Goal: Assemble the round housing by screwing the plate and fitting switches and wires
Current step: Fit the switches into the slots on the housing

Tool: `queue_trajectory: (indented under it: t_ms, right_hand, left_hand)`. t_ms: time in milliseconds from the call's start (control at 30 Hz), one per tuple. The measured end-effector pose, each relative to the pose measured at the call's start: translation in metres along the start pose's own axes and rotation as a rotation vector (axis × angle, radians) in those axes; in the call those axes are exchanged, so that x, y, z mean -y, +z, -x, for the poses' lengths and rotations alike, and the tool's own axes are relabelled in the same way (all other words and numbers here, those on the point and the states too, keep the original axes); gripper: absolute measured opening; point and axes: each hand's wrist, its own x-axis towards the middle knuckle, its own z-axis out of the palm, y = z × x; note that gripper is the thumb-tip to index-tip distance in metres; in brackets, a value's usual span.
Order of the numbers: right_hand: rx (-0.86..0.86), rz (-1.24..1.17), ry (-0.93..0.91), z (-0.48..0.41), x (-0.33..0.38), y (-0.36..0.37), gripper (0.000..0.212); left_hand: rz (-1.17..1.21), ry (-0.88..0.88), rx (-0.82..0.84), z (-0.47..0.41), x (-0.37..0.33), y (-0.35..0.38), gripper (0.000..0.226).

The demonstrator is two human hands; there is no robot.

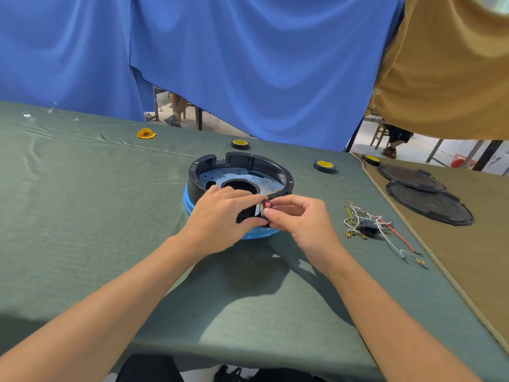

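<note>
At the near wall of the housing [248,158], I am pushing the red switch [266,205] into its opening. My left hand [220,216] grips that wall, with the forefinger over the rim and the thumb underneath. My right hand [297,219] pinches the switch narrowly between thumb and fingertips, touching the left hand.

The main risk is the switch going in crooked. My fingers cover most of the opening, so I cannot see whether its edges line up, and a skewed push could jam one side or leave it half seated. The housing sits on a blue base [190,208] on loose cloth [82,216]. If my left hand slackens, the sideways push could slide or tip the whole stack. The wires [366,227] lie well apart to my right, so they cannot snag yet.

The housing lies open side up with its round axis vertical, the plate [214,175] flat inside it and a notch in the far rim. The switch's red face points outward from the wall, toward me. Too little of it shows to tell its long axis.
</note>
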Motion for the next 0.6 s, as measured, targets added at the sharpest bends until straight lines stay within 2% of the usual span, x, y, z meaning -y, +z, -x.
queue_trajectory:
  t_ms: [100, 267, 467, 533, 600]
  right_hand:
    - [0.04, 0.032, -0.023, 0.0012, 0.0004, -0.0029, 0.018]
    - [0.055, 0.147, -0.089, 0.0033, 0.001, -0.0054, 0.041]
    - [0.014, 0.333, -0.146, 0.0015, 0.0045, -0.0024, 0.027]
    - [0.002, 0.375, -0.151, 0.0011, 0.0066, -0.0023, 0.025]
    - [0.001, 0.385, -0.148, 0.0007, 0.0081, -0.005, 0.026]
  left_hand:
    - [0.019, 0.006, 0.001, 0.0004, 0.001, -0.0003, 0.042]
    - [0.01, 0.013, 0.013, 0.0008, 0.0005, -0.0012, 0.043]
    - [-0.014, 0.015, 0.011, 0.0001, -0.0012, -0.0033, 0.044]
    - [-0.029, -0.015, 0.025, -0.0006, -0.001, -0.0036, 0.051]
    - [-0.018, -0.035, 0.047, -0.0027, 0.0011, -0.006, 0.048]
